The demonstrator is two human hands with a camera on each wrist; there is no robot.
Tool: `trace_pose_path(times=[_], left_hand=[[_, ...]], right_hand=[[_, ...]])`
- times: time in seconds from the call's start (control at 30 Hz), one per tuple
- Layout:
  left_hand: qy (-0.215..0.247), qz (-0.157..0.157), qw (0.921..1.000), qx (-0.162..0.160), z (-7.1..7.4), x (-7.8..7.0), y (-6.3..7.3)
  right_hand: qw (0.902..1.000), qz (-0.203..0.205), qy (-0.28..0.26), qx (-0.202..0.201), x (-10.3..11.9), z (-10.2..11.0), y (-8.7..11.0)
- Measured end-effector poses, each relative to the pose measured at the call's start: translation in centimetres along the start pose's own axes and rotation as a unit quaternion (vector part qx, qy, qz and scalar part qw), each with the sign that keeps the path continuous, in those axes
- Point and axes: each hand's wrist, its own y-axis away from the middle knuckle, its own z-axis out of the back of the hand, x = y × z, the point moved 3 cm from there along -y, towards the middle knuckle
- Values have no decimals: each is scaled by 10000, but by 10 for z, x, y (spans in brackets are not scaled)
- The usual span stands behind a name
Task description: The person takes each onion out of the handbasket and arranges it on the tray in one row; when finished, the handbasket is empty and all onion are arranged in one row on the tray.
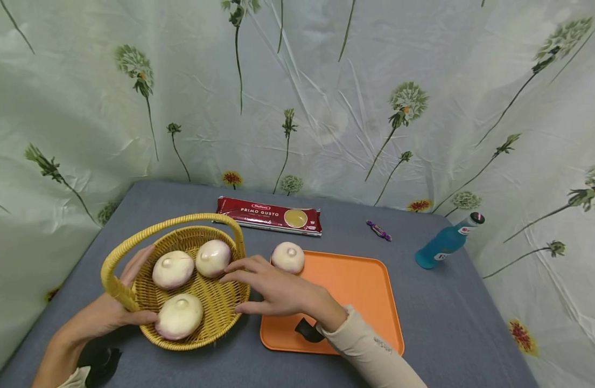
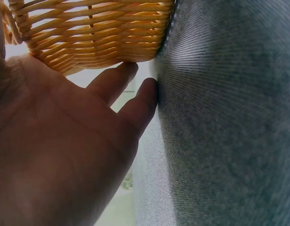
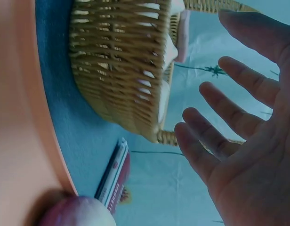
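A yellow wicker basket (image 1: pixel 215 302) with an arched handle stands at the left of the table, holding three white-and-purple onions (image 1: pixel 173 269). My left hand (image 1: pixel 100 318) holds the basket's left side, thumb over the rim beside the nearest onion (image 1: pixel 180 317). In the left wrist view, the fingers (image 2: pixel 138 106) lie along the wicker's outside, close to the cloth. Over the basket's right rim hovers my right hand (image 1: pixel 273 288), its fingers spread and nothing in them. Its fingertips are close to the back right onion (image 1: pixel 213 258). Another onion (image 1: pixel 288 257) sits at the orange tray's back left corner.
The orange tray (image 1: pixel 348 275) lies right of the basket, partly under the right forearm. Behind them is a red spaghetti packet (image 1: pixel 268 215). A purple-wrapped candy (image 1: pixel 378 230) and a blue bottle (image 1: pixel 442 245) are farther right. A flowered curtain (image 1: pixel 326 108) hangs behind the table.
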Motion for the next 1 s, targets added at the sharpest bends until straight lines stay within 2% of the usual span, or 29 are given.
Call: trace_pose_path(times=[0.3, 0.7, 1.0], left_hand=[[-125, -45, 9999, 0, -1, 2, 1], [-395, 4, 9992, 69, 1, 2, 1], [-432, 22, 9990, 115, 2, 2, 1]], right_hand=[[9992, 87, -385, 86, 4, -14, -13], [9989, 154, -340, 281, 9, -29, -34], [9981, 217, -435, 388, 11, -38, -45]])
